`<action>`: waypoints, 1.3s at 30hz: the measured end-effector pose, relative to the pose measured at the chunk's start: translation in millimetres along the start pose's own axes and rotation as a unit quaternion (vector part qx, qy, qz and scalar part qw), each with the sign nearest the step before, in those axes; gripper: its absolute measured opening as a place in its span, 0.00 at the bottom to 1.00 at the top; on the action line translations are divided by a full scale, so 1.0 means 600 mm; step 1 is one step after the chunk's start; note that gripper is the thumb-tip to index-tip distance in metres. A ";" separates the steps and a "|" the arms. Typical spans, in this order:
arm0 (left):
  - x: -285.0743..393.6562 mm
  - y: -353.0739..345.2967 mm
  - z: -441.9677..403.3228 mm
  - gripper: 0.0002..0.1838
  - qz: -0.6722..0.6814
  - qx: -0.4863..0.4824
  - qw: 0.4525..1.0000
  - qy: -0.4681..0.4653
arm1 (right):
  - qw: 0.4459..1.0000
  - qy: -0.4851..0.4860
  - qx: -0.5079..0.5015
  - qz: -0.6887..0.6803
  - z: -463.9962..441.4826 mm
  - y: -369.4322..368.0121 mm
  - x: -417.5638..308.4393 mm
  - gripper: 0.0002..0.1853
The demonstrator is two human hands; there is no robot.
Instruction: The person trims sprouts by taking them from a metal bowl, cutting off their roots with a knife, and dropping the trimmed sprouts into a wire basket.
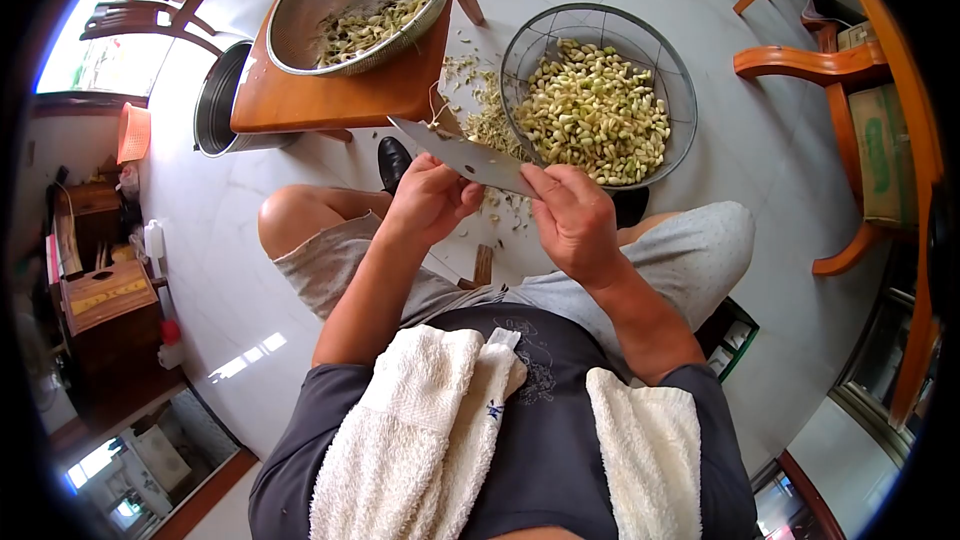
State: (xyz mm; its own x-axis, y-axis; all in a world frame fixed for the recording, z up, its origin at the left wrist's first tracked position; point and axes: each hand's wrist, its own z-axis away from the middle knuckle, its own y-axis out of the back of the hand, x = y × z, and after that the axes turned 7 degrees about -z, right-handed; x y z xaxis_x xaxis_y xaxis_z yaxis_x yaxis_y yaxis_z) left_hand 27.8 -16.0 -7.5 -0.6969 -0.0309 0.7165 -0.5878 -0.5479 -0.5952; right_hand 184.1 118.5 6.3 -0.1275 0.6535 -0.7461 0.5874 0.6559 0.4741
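Observation:
My right hand [578,215] is closed round the handle end of a broad-bladed knife [480,162]. The blade lies slantwise across to my left hand [432,198], whose fingers are bent at its lower edge. Thin pale strands, like roots, stick up beyond the blade near its tip; the blade hides what they belong to and most of what my left fingers grip. Just past my hands, a wire-framed basket [683,130] on the floor holds many small, pale yellow-green bulbs [595,110]. Scattered trimmings [490,125] lie on the floor between basket and chair.
A wooden chair [290,100] at the upper left bears a metal colander [290,35] of untidier, stringy pieces [375,25]. Beside it stands a metal bucket [222,105]. Wooden furniture [840,130] and a cardboard box [882,155] are at right. White towels [420,410] hang over my chest.

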 end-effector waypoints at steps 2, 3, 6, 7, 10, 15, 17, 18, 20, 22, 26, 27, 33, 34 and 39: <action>-0.005 0.003 -0.001 0.08 0.016 -0.011 1.000 -0.002 | 1.000 0.007 0.001 0.013 0.001 -0.001 0.000 0.21; -0.006 0.004 -0.001 0.07 0.029 -0.025 0.999 -0.005 | 1.000 0.012 0.003 0.021 0.001 -0.003 0.000 0.21; -0.009 0.002 0.001 0.06 0.111 -0.029 0.993 0.026 | 0.999 0.025 0.008 0.040 0.002 -0.005 0.002 0.22; -0.010 0.002 0.002 0.06 0.145 -0.024 0.988 0.043 | 0.998 0.028 0.010 0.046 0.003 -0.006 0.002 0.22; -0.022 0.022 -0.004 0.09 0.187 -0.099 0.975 0.067 | 0.998 0.031 0.012 0.054 0.004 -0.007 0.002 0.22; -0.031 0.022 -0.003 0.09 0.186 -0.092 0.976 0.060 | 0.998 0.018 0.004 0.052 0.005 -0.003 -0.003 0.23; -0.033 0.019 -0.001 0.09 0.180 -0.081 0.979 0.055 | 0.998 0.024 0.008 0.054 0.004 -0.003 -0.002 0.22; -0.031 0.015 0.001 0.09 0.176 -0.075 0.980 0.053 | 0.998 0.030 0.012 0.056 0.004 -0.005 -0.001 0.22; -0.032 0.015 0.001 0.09 0.172 -0.079 0.981 0.050 | 0.998 0.034 0.015 0.055 0.005 -0.007 0.002 0.22; -0.036 0.020 -0.002 0.09 0.172 -0.097 0.979 0.046 | 0.998 0.032 0.015 0.051 0.006 -0.007 0.005 0.22; -0.034 0.015 -0.001 0.09 0.154 -0.081 0.984 0.041 | 0.999 0.026 0.010 0.045 0.005 -0.005 0.003 0.22; -0.032 0.012 0.000 0.09 0.138 -0.078 0.987 0.033 | 0.999 0.026 0.011 0.046 0.005 -0.005 0.003 0.22; -0.019 -0.013 0.007 0.06 0.103 -0.017 0.994 0.007 | 0.999 0.011 0.011 0.047 0.005 -0.005 0.001 0.19; -0.019 -0.010 0.008 0.07 0.090 -0.031 0.995 -0.003 | 0.999 0.002 0.011 0.046 0.005 -0.005 0.000 0.18; -0.010 0.003 0.021 0.11 0.057 -0.071 0.996 0.003 | 0.980 -0.192 -0.043 -0.008 0.020 -0.009 0.047 0.08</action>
State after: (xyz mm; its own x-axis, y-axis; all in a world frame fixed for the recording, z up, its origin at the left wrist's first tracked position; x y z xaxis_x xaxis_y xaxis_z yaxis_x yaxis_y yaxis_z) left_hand 36.1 -27.1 -8.3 -0.7644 -0.0801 0.6398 -0.5572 -0.4171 -0.7180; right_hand 186.8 129.0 -22.7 0.1841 0.4625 -0.8673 0.5155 0.7059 0.4859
